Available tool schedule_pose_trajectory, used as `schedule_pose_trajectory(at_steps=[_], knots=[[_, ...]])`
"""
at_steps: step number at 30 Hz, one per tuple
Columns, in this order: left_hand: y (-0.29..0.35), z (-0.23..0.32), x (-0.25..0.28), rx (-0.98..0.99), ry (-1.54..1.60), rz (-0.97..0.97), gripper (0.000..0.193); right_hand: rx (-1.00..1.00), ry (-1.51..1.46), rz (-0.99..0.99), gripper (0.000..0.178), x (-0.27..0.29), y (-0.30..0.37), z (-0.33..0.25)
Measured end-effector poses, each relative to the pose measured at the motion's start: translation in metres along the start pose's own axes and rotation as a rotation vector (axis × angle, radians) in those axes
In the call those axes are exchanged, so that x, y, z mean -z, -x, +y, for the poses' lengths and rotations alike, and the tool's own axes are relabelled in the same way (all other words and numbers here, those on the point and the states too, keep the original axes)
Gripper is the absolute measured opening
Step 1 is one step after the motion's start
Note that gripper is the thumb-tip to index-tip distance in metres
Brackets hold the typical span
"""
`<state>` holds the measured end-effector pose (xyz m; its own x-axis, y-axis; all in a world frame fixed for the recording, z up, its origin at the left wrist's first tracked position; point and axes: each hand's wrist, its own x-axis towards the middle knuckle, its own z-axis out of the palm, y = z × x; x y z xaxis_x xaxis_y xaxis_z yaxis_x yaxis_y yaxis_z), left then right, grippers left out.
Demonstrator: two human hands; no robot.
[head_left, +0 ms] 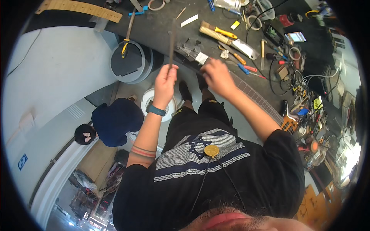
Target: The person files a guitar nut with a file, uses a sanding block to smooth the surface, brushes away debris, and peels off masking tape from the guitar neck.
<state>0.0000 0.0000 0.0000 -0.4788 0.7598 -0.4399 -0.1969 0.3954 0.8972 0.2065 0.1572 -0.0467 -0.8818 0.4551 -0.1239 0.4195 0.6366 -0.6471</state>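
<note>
Pinched between the thumb and fingers of my left hand (165,85) is a long thin dark strip (172,44), held upright and blurred, so its exact kind is unclear. My right hand (220,77) hovers over or touches the near edge of the workbench; its fingers bend downward and are smeared by motion. Under my right forearm, a fretted instrument neck (252,93) runs along the bench edge. A small white piece (201,58) lies just beyond my right fingers, beside some dark metal parts (187,51).
The dark workbench (154,29) carries a brush (216,34), a broad blade (246,49), several coloured-handled tools and tape rolls (253,22). A yellow-handled tool (125,48) overhangs a grey round bin (143,67). Below stands a white bucket (169,111). Cables and clutter crowd the right side.
</note>
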Motion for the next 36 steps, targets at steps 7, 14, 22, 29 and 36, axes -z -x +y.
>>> schedule_pose_trajectory(at_steps=[7, 14, 22, 29, 36], knots=[[-0.072, -0.030, 0.027, -0.050, -0.074, -0.150, 0.035, 0.222, 0.457, 0.153, 0.043, 0.005, -0.061, 0.048], [-0.108, -0.061, -0.001, 0.023, 0.284, -0.483, 0.049, 0.191, 0.532, 0.190, 0.047, -0.001, -0.058, 0.046], [-0.122, -0.090, -0.038, 0.025, 0.227, -0.513, 0.051, -0.164, 0.320, 0.485, 0.056, -0.061, -0.035, 0.036], [-0.123, -0.104, -0.047, -0.051, 0.149, -0.506, 0.057, -0.199, 0.267, 0.545, 0.062, -0.076, -0.030, 0.041], [-0.119, -0.109, -0.047, -0.086, 0.124, -0.490, 0.057, -0.289, 0.134, 0.412, 0.053, -0.065, -0.032, 0.030]])
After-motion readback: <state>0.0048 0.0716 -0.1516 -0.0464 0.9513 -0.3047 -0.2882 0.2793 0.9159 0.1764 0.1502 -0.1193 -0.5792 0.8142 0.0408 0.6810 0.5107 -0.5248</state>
